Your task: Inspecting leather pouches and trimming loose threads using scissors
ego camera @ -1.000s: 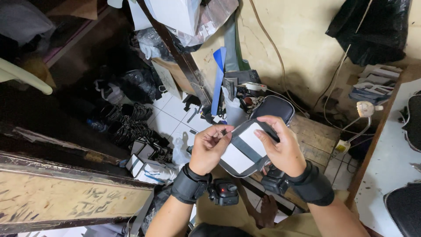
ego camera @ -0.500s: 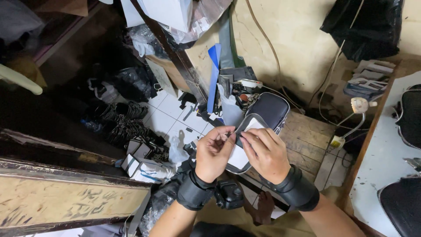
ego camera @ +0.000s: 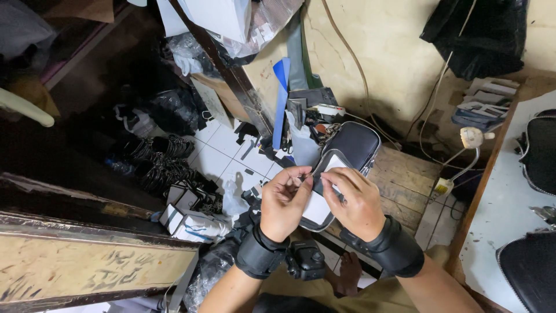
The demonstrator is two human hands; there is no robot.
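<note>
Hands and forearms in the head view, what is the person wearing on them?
Both hands are bare, with no gloves or rings visible. The left hand has a wide black padded wrist band carrying a small black camera-like box. The right hand has a matching black band. No sleeves.

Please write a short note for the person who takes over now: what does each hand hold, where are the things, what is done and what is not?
Left hand: pinches the zipper edge of the black pouch.
Right hand: fingers on the white insert inside the pouch's open mouth.
Pouch: held in the air, over the wooden pallet.
Done: pouch unzipped, insert partly inside.
Left: insert not fully seated; zipper open.
</note>
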